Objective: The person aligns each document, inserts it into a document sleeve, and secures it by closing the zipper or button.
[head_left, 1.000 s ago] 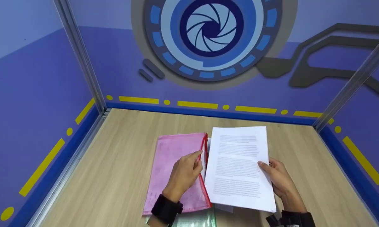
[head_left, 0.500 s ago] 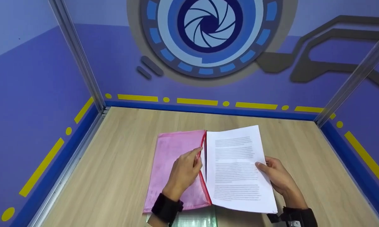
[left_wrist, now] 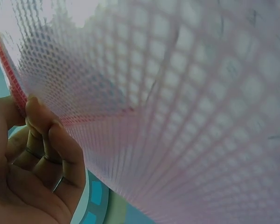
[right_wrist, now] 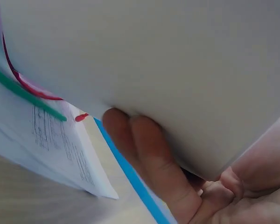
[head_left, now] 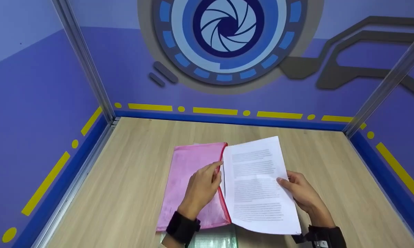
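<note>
A pink mesh zip pouch (head_left: 189, 158) with a red zip edge (head_left: 224, 206) is held over the table, its mouth facing right. My left hand (head_left: 200, 187) pinches one lip of that mouth; the left wrist view shows thumb and fingertips (left_wrist: 35, 105) at the red trim. In my right hand (head_left: 305, 191) are printed paper sheets (head_left: 255, 186), gripped by the right edge with the thumb on top. The right wrist view shows fingers (right_wrist: 151, 149) under their blank back. The sheets bow slightly, their left edge right at the pouch's mouth. Their inner edge is partly hidden by the red lip.
Below the pink pouch lies a green mesh pouch (head_left: 213, 239). Other printed sheets (right_wrist: 60, 144) and a green zip strip (right_wrist: 28, 93) show underneath in the right wrist view. Patterned blue-purple walls (head_left: 131, 69) with metal posts (head_left: 84, 65) enclose the wooden table (head_left: 134, 155).
My right hand has shifted slightly left, bringing the sheets from beside the pouch to its mouth. The sheets now bend and their top leans left. My left hand stays nearly in place.
</note>
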